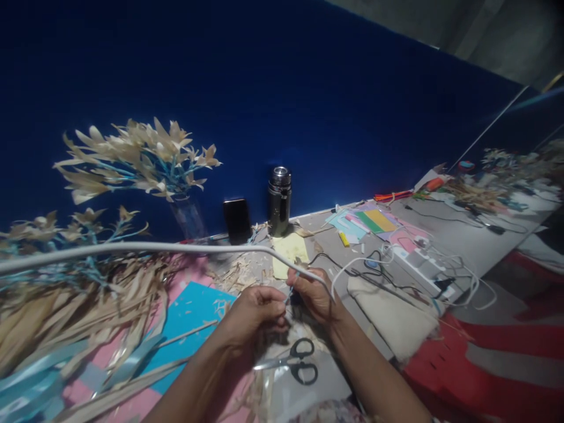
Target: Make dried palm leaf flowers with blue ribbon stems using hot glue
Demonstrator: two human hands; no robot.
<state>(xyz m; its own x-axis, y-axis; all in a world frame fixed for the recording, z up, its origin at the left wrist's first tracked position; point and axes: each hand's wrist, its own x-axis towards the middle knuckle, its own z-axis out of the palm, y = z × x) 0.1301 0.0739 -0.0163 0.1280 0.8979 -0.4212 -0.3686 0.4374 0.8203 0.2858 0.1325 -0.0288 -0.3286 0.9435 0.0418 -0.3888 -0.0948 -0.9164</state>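
Between my two hands is a thin light blue stem, small and partly covered by fingers. My left hand pinches its lower part between thumb and fingertips. The upper part is in the closed fingers of my right hand, close beside the left. Below both hands, black-handled scissors lie on the table, blades pointing left. Dried husk strips and light blue ribbons spread to the left. Pale husk flowers on light blue stems stand in a clear vase.
A white cable crosses in front of the view. Behind my hands stand a steel flask and a phone. A power strip with tangled cords, a cream pouch and a red chair are right.
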